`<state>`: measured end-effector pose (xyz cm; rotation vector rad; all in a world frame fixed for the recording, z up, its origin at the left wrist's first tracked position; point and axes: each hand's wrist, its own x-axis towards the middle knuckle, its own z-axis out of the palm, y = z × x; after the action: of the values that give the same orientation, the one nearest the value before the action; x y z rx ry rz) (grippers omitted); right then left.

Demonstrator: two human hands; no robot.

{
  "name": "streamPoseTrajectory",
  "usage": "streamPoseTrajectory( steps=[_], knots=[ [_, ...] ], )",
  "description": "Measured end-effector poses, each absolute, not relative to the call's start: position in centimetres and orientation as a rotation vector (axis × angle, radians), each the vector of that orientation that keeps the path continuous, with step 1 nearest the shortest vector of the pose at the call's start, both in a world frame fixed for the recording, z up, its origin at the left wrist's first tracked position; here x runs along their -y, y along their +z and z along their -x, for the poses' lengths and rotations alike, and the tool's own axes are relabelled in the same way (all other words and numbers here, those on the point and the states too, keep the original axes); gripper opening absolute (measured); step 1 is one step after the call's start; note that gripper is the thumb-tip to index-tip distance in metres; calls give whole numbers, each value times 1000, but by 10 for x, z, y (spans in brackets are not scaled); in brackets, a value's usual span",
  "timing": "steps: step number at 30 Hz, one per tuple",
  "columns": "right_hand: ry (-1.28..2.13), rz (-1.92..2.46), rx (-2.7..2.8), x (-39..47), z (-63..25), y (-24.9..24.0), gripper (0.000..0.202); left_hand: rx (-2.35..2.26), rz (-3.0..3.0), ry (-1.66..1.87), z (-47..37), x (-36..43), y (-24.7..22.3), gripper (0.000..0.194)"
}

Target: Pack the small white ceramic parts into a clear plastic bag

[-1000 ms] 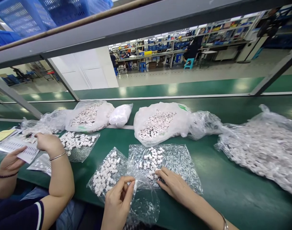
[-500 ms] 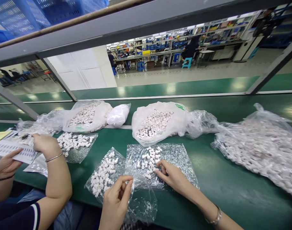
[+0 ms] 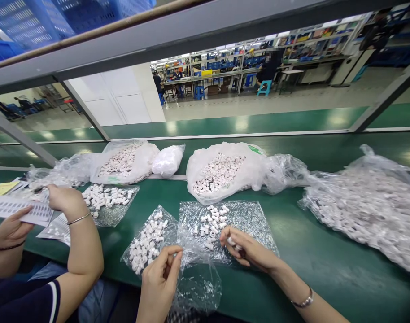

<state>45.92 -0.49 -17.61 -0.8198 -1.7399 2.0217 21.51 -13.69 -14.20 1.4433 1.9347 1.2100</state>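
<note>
My left hand [image 3: 163, 276] pinches the edge of a clear plastic bag [image 3: 198, 287] near the table's front edge. Inside that bag, to the left, lies a heap of white pipe fittings [image 3: 146, 242]. My right hand [image 3: 247, 249] curls around a few white pipe fittings [image 3: 232, 242], partly hidden by its fingers. Beneath it a flat clear plastic sheet or bag [image 3: 255, 220] lies on the green table, and a small pile of loose white fittings [image 3: 211, 217] rests on it beside my fingertips.
Behind stands a large open bag of fittings [image 3: 221, 172]; a bulging bag [image 3: 363, 206] fills the right side. At left a co-worker's hands [image 3: 65, 202] work with a printed label sheet [image 3: 19, 211] and another fitting pile [image 3: 107, 197]. A metal shelf frame [image 3: 124, 45] crosses overhead.
My right hand has drawn slightly back from the pile, its fingers now curled around fittings. My left hand keeps its pinch on the bag.
</note>
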Motion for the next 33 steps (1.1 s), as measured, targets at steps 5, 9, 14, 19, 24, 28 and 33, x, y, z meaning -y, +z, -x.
streamPoseTrajectory(
  steps=[5,9,14,19,24,28,33],
  knots=[
    [1114,1139,2283,19,-430,-194,20,-1931,-1403,1200,-213,140,-142,32],
    [881,1135,2437,28,-419,-209,13,-1945,-1376,1192,-211,143,-140,33],
    [1593,1005,2091,19,-435,-190,28,-1965,-1401,1212,-212,142,-139,32],
    [1984,934,1781,8,-445,-173,42,-1951,-1457,1203,-214,139,-139,34],
    [1069,1069,2329,15,-426,-201,29,-1956,-1481,1207,-215,139,-141,35],
    [940,1070,2411,20,-417,-212,24,-1972,-1452,1206,-214,141,-143,35],
    [1613,998,1984,13,-435,-188,32,-1971,-1425,1182,-212,141,-144,33]
  ],
)
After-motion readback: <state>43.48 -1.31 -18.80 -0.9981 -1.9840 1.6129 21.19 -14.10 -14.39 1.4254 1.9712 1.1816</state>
